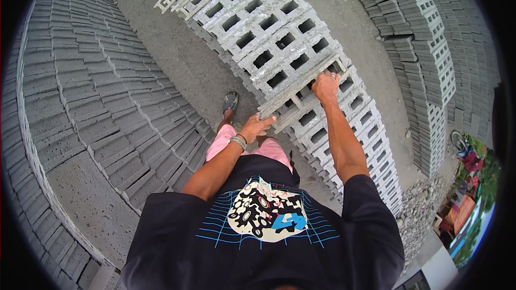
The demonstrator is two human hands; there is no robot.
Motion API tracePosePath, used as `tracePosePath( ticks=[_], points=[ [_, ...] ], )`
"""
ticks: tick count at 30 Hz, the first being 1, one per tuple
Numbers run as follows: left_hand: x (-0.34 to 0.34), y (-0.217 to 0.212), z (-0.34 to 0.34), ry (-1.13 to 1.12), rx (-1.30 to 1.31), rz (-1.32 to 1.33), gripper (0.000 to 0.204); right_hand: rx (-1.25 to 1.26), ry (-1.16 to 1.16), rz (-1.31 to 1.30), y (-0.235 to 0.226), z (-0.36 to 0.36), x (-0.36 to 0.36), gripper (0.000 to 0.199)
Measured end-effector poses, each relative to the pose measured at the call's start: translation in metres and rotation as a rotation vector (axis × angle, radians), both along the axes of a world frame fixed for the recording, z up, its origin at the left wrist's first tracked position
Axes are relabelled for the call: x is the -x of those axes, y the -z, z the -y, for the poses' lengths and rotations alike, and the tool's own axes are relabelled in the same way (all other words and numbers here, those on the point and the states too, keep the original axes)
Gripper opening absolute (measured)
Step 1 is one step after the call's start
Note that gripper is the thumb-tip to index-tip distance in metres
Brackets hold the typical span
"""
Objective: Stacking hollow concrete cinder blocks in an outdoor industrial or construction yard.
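A grey hollow concrete block (284,95) lies crosswise on top of a long stack of hollow blocks (279,12), raised above the blocks around it. My left hand (258,128) grips its near left end, with the thumb on the upper side and a bracelet at the wrist. At the far right end, my right hand (326,87) has its fingers curled over the block's edge; a ring shows on one finger. The undersides of both grips are hidden. Whether the block touches the stack below along its whole length, I cannot tell.
A large stack of dark grey blocks (107,107) rises on the left. More block stacks (424,37) stand on the right. Bare ground (156,27) runs between the rows, with my shoe (230,101) on it. Gravel (424,204) is heaped at the lower right.
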State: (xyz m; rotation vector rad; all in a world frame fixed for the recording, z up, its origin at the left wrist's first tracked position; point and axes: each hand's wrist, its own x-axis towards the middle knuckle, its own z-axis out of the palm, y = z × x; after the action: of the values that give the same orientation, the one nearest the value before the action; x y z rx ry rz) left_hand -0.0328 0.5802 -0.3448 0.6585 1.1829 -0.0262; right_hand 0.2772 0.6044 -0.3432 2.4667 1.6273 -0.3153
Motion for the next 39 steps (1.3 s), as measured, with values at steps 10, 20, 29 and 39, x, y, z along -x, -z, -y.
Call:
tracePosePath(
  ticks=[10, 20, 29, 39],
  points=[
    [0.140, 0.011, -0.171, -0.419, -0.186, -0.248, 0.064, 0.002, 0.109, -0.041, -0.122, -0.065, 0.017, 0.037],
    [0.196, 0.041, -0.483, -0.828, -0.336, -0.032, 0.086, -0.381, -0.114, -0.536, -0.044, -0.350, 0.273, 0.029],
    [0.170, 0.045, -0.588, -0.727, 0.061, 0.218, 0.032, -0.017, -0.324, -0.182, 0.002, -0.465, 0.327, 0.035],
    [0.161, -0.142, -0.611, -0.654, -0.537, 0.392, 0.043, -0.186, 0.114, -0.602, -0.105, -0.437, 0.273, 0.025]
  ],
)
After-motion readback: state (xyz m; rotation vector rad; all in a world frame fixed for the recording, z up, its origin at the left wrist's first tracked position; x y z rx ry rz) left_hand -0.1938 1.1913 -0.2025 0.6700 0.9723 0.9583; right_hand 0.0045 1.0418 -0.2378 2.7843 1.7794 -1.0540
